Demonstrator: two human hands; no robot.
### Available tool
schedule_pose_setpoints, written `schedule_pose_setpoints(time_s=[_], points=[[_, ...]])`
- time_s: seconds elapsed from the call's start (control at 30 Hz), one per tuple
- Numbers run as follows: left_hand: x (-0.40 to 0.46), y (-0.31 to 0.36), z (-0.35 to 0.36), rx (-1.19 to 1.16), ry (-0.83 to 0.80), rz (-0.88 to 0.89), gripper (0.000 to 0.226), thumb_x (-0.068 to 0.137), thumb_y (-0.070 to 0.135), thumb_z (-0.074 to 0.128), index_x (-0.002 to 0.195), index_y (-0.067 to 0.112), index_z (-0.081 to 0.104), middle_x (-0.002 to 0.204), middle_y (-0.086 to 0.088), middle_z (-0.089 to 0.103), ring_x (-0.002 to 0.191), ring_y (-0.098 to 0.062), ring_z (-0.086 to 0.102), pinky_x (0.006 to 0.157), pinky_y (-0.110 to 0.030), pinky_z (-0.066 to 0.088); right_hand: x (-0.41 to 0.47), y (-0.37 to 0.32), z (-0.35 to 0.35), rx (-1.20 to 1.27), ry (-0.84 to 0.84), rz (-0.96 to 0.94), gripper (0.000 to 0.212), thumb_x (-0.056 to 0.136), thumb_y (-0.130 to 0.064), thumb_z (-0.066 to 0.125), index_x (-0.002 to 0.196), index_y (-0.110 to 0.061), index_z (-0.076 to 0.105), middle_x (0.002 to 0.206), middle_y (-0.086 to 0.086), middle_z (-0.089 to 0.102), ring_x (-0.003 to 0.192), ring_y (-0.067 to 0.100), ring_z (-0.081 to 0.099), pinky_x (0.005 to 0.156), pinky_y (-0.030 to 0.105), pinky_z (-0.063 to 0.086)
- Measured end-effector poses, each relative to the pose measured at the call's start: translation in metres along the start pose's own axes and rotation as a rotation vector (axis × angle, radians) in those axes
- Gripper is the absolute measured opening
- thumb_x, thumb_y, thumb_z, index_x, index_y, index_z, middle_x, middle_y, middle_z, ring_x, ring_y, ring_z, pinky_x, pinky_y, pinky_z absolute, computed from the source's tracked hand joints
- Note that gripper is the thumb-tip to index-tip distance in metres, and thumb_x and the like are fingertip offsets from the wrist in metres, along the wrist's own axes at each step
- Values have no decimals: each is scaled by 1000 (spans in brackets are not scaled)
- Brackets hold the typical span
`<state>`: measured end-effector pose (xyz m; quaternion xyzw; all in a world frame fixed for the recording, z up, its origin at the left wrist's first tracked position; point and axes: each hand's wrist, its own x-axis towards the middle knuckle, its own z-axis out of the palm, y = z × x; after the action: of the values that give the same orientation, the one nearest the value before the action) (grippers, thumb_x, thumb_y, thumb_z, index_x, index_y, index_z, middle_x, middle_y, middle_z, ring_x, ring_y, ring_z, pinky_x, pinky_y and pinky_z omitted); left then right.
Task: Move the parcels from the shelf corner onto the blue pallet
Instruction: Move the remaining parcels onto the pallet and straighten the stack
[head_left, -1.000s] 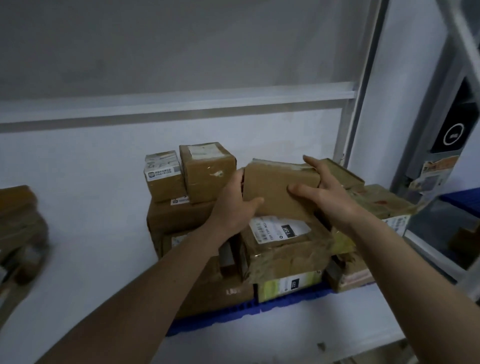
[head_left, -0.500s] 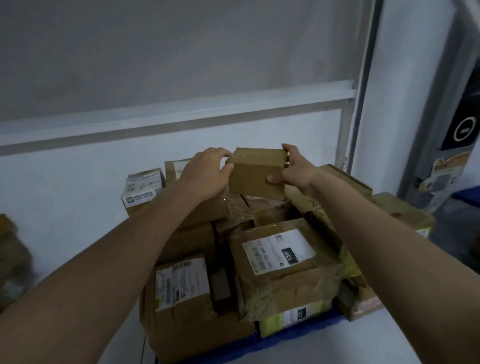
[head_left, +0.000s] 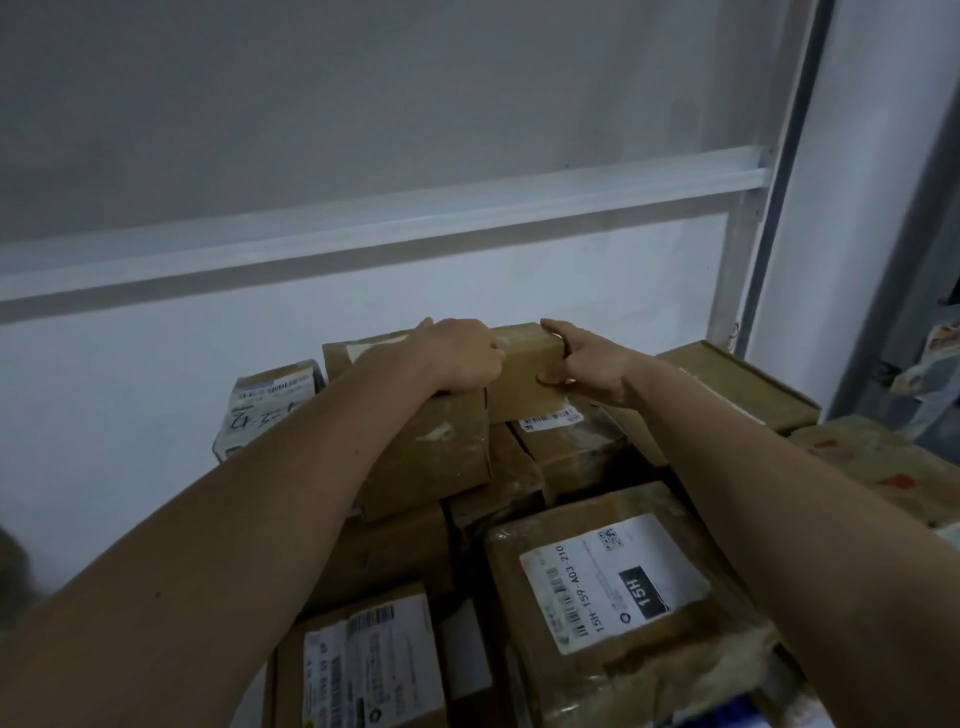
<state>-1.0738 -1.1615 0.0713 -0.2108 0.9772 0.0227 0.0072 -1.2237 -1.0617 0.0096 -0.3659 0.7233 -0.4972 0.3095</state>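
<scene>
**Brown cardboard parcel held between two hands at the back of the stack**

Head view: Brown cardboard fills the lower half of the scene, a crowded stack of parcels against a pale wall with a light horizontal rail (head_left: 467, 208) above it. Both bare arms reach forward and away from the viewer. The left hand (head_left: 457, 356) curls over the left top edge of a small plain parcel (head_left: 524, 379); the right hand (head_left: 587, 364) grasps its right end, fingers over the top, thumb on the near face. Each hand is clasped on it, and both lie about equally close.

The small plain parcel sits at the far edge of the stack, close to the wall, on or just above the boxes below; which cannot be told. Its long axis runs left to right, straight across between the hands. Just left of it stands a taller box (head_left: 431, 452). Nearer the viewer lies a large parcel with a white 15H label (head_left: 613, 582). A sliver of the blue pallet (head_left: 763, 709) shows at the bottom right corner. Letting go probably calls for both hands to open outward.
</scene>
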Motion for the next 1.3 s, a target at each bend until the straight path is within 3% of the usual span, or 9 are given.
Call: schedule_pose_setpoints(time_s=[0.07, 0.2, 0.4, 0.5, 0.57, 0.73, 0.93, 1.07, 1.3], points=[[6, -1, -1, 13, -6, -20, 35, 100, 26, 33, 110, 13, 63, 121, -6, 60, 107, -21, 51, 105, -42, 32, 5, 2, 4, -22, 26, -2, 81, 85, 10, 58, 151, -20, 21, 136, 14, 41, 116, 30, 49, 98, 40, 49], [13, -1, 0, 3, -35, -51, 31, 99, 23, 35, 109, 10, 61, 111, -7, 59, 95, -19, 53, 86, -32, 40, 11, 1, 12, -77, 76, -29, 82, 85, 8, 59, 151, -19, 19, 132, 13, 41, 115, 30, 49, 96, 42, 50], [9, -1, -1, -29, -77, -66, 9, 100, 18, 34, 99, 12, 41, 84, 2, 38, 73, -8, 37, 59, -19, 26, 9, -3, 14, -86, 128, -15, 89, 85, 4, 62, 153, -18, 8, 133, 14, 45, 118, 32, 50, 101, 45, 46], [1, -3, -6, -78, -54, -51, 28, 100, 19, 36, 121, 6, 50, 117, -5, 52, 105, -17, 52, 84, -26, 40, 3, -9, 13, -103, 151, -27, 93, 85, 1, 65, 153, -18, 4, 129, 15, 47, 117, 31, 50, 98, 41, 45], [-9, -1, -12, -92, -13, -63, 40, 100, 20, 36, 137, 6, 44, 141, -9, 45, 127, -23, 44, 100, -33, 35, -3, -15, 12, -142, 176, -40, 93, 85, -2, 66, 153, -17, 3, 139, 17, 42, 120, 30, 47, 94, 36, 43], [-37, 4, -20, -144, 48, -75, 42, 98, 16, 36, 138, 8, 45, 144, -9, 44, 130, -22, 41, 94, -27, 31, -35, -32, 13, -308, 223, -79, 84, 88, -5, 63, 152, -13, 8, 154, 16, 25, 139, 31, 30, 103, 35, 36], [-93, 11, -20, -104, 311, -107, 40, 98, 24, 42, 137, 18, 49, 142, -3, 48, 126, -22, 46, 97, -33, 37, -101, -73, 46, -733, 272, -395, 52, 90, -8, 58, 140, -14, 42, 140, 9, 46, 126, 23, 47, 100, 31, 40], [-151, 0, -12, 42, 517, -240, 38, 96, 38, 44, 128, 21, 56, 128, -4, 57, 111, -24, 54, 83, -34, 40, -139, -94, 96, -889, 252, -636, 52, 92, -19, 58, 141, -17, 41, 139, 8, 45, 128, 25, 41, 102, 38, 39], [-277, -52, 22, 170, 346, -582, 44, 95, 45, 41, 129, 21, 54, 132, -5, 54, 116, -27, 53, 82, -33, 40, -179, -94, 205, -970, -12, -810, 63, 90, -31, 60, 145, -14, 32, 143, 13, 39, 131, 32, 33, 105, 42, 32]])
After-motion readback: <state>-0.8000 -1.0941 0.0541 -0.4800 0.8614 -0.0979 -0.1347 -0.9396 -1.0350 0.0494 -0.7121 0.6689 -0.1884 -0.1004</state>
